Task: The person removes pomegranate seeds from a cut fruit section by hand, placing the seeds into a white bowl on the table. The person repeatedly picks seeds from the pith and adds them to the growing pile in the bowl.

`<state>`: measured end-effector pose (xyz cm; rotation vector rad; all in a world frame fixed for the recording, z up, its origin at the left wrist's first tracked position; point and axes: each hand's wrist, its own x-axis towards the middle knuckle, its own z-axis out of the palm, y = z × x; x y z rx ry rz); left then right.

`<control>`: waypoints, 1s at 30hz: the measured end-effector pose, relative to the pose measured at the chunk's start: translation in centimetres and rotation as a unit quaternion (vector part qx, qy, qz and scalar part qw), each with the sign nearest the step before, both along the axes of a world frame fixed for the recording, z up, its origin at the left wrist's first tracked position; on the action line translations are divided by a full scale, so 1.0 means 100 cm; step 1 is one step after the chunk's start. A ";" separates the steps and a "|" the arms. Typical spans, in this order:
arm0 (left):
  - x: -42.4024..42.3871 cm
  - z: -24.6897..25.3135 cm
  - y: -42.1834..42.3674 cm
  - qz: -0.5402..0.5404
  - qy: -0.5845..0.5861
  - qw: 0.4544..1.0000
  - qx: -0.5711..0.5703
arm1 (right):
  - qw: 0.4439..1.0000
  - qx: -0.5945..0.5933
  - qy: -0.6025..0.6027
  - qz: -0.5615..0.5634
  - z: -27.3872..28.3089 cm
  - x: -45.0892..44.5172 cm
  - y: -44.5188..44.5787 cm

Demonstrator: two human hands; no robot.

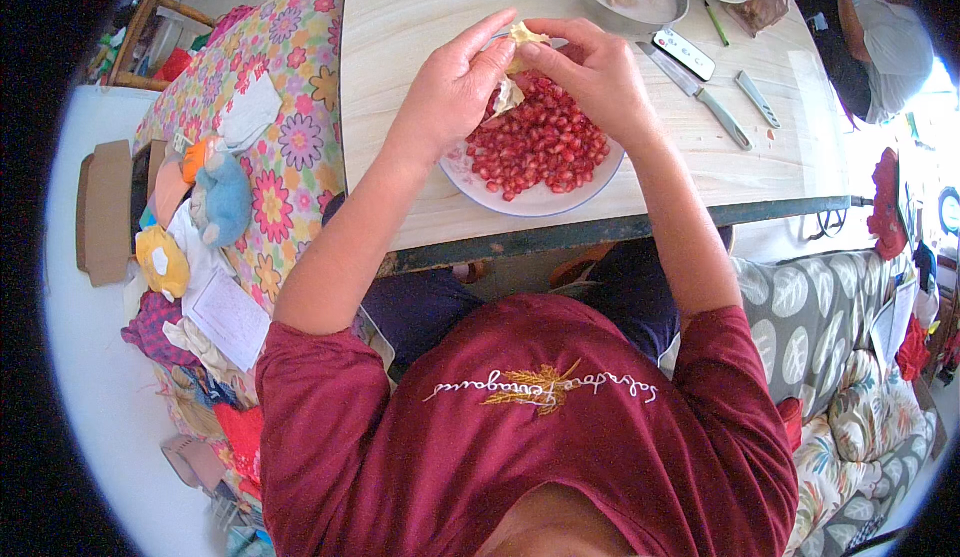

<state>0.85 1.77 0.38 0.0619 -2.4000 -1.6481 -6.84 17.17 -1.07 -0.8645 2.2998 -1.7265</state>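
Observation:
My left hand [454, 90] and my right hand [600, 70] meet over a plate, their thumbs and fingers pinching a pale yellow piece of pomegranate pith [523, 36]. Just below the fingertips is a whitish pith-lined pomegranate piece [508, 97], partly hidden behind my left hand; what supports it cannot be told. Red pomegranate seeds [540, 140] are heaped on the white, blue-rimmed plate [480, 195]. The far side of that plate is mostly covered by my hands.
On the wooden-topped table [397, 1] stands a metal bowl [637, 1] of whitish liquid with a spoon. To the right lie a kitchen knife [701, 99], a white remote control [683, 54] and a pale green handle-like object [757, 99]. Another person [877, 39] is at upper right.

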 end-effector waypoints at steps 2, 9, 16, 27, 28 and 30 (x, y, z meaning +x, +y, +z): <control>0.000 0.003 0.001 -0.015 -0.001 1.000 0.010 | 1.000 -0.003 0.003 0.004 -0.003 -0.001 0.001; -0.001 0.006 -0.003 -0.040 -0.054 0.995 0.075 | 0.993 0.005 0.118 -0.006 -0.002 -0.001 0.001; -0.001 0.000 0.002 -0.035 0.016 0.999 0.027 | 0.992 0.049 0.115 -0.008 0.004 0.000 0.003; 0.006 0.007 -0.021 -0.030 -0.058 0.998 0.008 | 0.992 0.008 0.115 0.055 0.001 0.004 0.001; 0.007 0.006 -0.023 -0.025 -0.058 0.998 0.018 | 0.996 -0.008 0.060 0.063 0.000 0.005 0.001; 0.008 0.007 -0.024 -0.018 -0.071 0.997 0.032 | 0.995 -0.040 -0.050 0.076 0.000 0.007 0.001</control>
